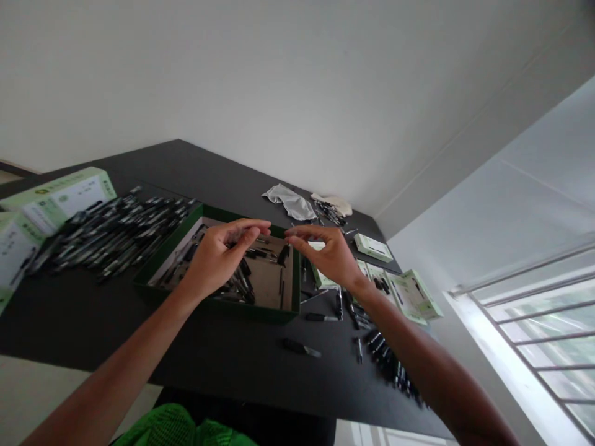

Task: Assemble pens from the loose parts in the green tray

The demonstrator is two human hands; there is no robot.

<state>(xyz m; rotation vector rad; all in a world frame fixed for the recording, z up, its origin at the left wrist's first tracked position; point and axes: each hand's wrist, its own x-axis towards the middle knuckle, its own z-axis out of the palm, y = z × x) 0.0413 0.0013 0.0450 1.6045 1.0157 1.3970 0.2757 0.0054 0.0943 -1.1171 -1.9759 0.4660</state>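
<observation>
Both hands are hovering over the green box [260, 310]: the left hand [218, 257] and right hand [328, 254] are pinching something small, unclear what, between them. Probably light and stiff, best pinched at its ends.

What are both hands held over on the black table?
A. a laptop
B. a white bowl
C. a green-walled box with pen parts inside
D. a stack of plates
C: the left hand and right hand meet above the green-walled box, which holds dark pen parts.
</observation>
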